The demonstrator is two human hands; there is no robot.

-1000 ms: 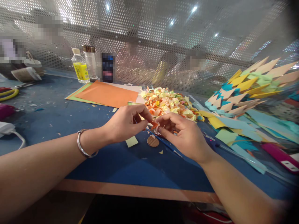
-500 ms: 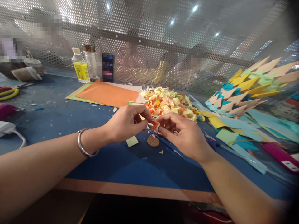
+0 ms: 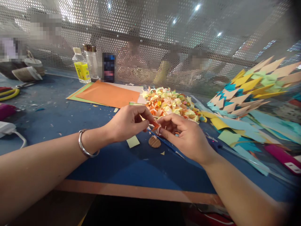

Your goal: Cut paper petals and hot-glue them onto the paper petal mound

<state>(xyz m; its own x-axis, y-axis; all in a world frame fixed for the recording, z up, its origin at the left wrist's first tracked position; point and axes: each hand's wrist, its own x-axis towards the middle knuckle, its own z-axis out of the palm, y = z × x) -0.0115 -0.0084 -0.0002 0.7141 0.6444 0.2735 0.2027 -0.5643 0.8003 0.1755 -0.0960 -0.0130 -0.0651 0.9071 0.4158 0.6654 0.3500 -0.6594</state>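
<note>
Between my two hands is a small folded orange paper piece [image 3: 155,126], pinched at the fingertips. My left hand [image 3: 132,123] closes on its left side with thumb and forefinger. My right hand [image 3: 182,133] grips the other side, where a pale edge shows near the thumb. Fingers partly hide the piece. Just behind lies a heap of folded paper flowers [image 3: 166,103] in orange, cream and yellow. Below the hands, a round cardboard disc [image 3: 154,142] and a pale green paper square [image 3: 133,142] lie on the blue table [image 3: 131,172].
Orange sheets [image 3: 108,94] lie at the back left, before a yellow-labelled bottle [image 3: 81,69], a glass flask [image 3: 92,62] and a phone [image 3: 109,67]. A spiky layered paper model [image 3: 244,91] stands at right, near a magenta glue gun [image 3: 282,158]. Yellow-handled scissors [image 3: 10,94] lie far left.
Very little differs. Both hands keep their hold on the orange paper piece in nearly the same place, and the view has shifted slightly.
</note>
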